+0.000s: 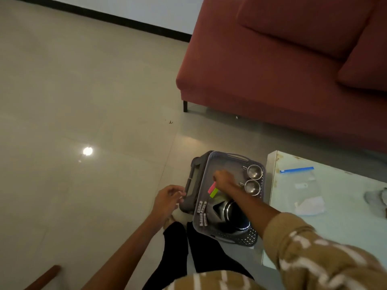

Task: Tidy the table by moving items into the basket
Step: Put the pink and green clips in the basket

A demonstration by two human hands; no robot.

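The right hand point(223, 181) is reaching down into the grey basket point(228, 164), its fingers curling around a pink and green pad of notes point(213, 190) that is sticking out beneath the palm, so the pad is hanging inside the basket, above its bare left part. Just beside the hand, two steel cups point(254, 171) are sitting one behind the other along the basket's right wall. A steel kettle point(222, 210) is lying at the near end, and four small white cylinders point(202, 206) are lining the left wall. The left hand point(167, 197) is hovering with loosely bent fingers, holding nothing, just beside a dark grey case point(193, 178) that is touching the basket's left side. The basket is standing on the tiled floor point(83, 101), beside a pale table point(345, 227) that is carrying a zip bag point(299, 181) and crumpled white paper point(311, 206). A red sofa point(272, 70) is standing behind.
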